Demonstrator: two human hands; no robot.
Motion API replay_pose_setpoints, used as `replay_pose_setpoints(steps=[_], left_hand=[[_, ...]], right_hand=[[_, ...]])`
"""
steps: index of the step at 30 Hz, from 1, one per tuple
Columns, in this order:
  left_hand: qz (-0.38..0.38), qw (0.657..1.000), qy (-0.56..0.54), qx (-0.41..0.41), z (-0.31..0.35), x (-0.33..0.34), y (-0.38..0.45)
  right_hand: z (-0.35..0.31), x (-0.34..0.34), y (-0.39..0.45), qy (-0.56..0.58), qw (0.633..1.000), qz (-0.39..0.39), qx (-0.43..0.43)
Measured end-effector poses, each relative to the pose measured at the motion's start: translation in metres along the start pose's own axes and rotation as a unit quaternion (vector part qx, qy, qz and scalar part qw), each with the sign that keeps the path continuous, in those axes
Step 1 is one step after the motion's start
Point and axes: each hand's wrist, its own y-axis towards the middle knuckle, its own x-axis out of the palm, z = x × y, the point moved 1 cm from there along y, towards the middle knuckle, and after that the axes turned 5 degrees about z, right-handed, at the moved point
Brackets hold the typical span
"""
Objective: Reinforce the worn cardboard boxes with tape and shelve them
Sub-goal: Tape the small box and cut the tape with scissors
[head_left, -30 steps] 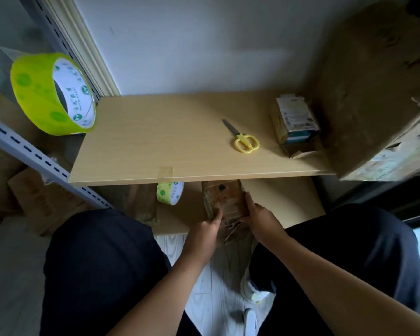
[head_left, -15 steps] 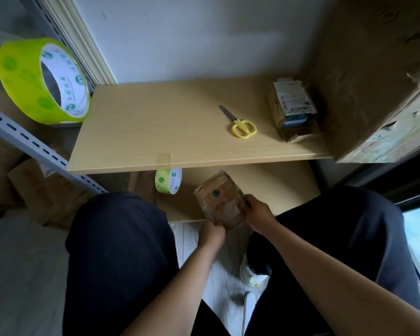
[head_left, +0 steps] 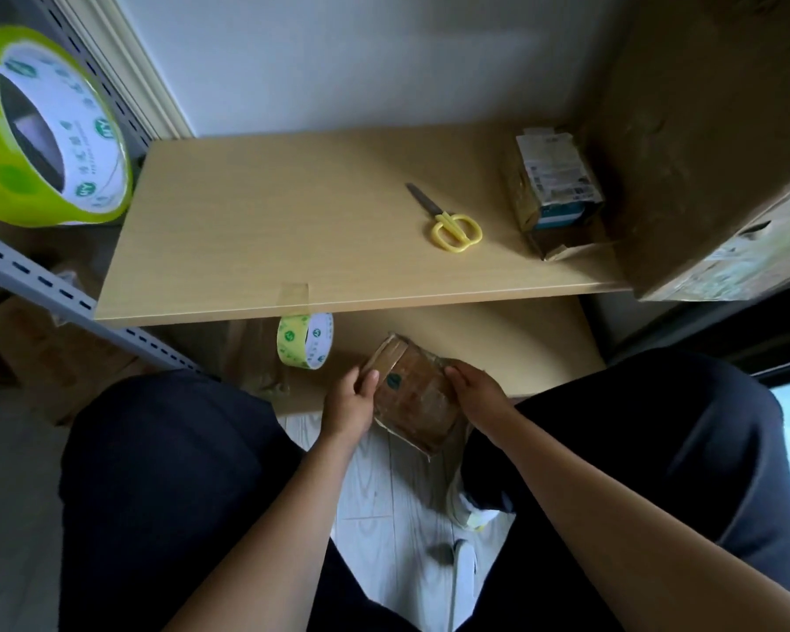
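A small worn cardboard box (head_left: 413, 394), brown with a green round sticker, is held between my knees just below the front of the lower shelf. My left hand (head_left: 352, 401) grips its left edge with the thumb on top. My right hand (head_left: 475, 392) holds its right side. A green tape roll (head_left: 305, 340) hangs under the upper shelf board (head_left: 293, 239), its strip stuck to the board's front edge. Yellow-handled scissors (head_left: 450, 221) lie on the board.
A second, large green tape roll (head_left: 51, 134) sits at the upper left by the metal rack rail (head_left: 65, 298). A small taped box (head_left: 553, 184) and a large cardboard box (head_left: 712, 143) stand at the board's right. More cardboard lies lower left.
The box has been pulled out from the lower shelf toward me and turned; my left hand has moved from under it to its left edge. The view tilted down.
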Motion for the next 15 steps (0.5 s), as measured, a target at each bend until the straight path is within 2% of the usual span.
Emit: replay_pose_setpoints(steps=[4, 6, 8, 10, 12, 15], left_hand=[[-0.007, 0.998, 0.047, 0.040, 0.006, -0.006, -0.001], [0.006, 0.997, 0.076, 0.026, 0.008, -0.009, -0.007], [-0.012, 0.994, 0.113, 0.006, 0.010, -0.005, -0.016], [-0.056, 0.990, 0.132, -0.008, 0.008, 0.007, -0.023], [-0.087, 0.992, 0.077, -0.044, 0.007, 0.017, -0.026], [-0.090, 0.993, -0.015, -0.074, -0.001, 0.025, -0.019]], right_hand=[[0.000, -0.005, 0.001, -0.048, 0.997, -0.016, -0.050], [-0.007, -0.010, 0.002, -0.021, 0.998, 0.030, -0.059], [-0.012, -0.014, 0.007, 0.031, 0.996, 0.073, -0.037], [-0.013, -0.013, 0.009, 0.040, 0.997, 0.063, -0.032], [-0.007, -0.008, 0.005, 0.034, 0.998, 0.048, -0.027], [0.005, 0.002, 0.001, 0.048, 0.997, 0.060, 0.007]])
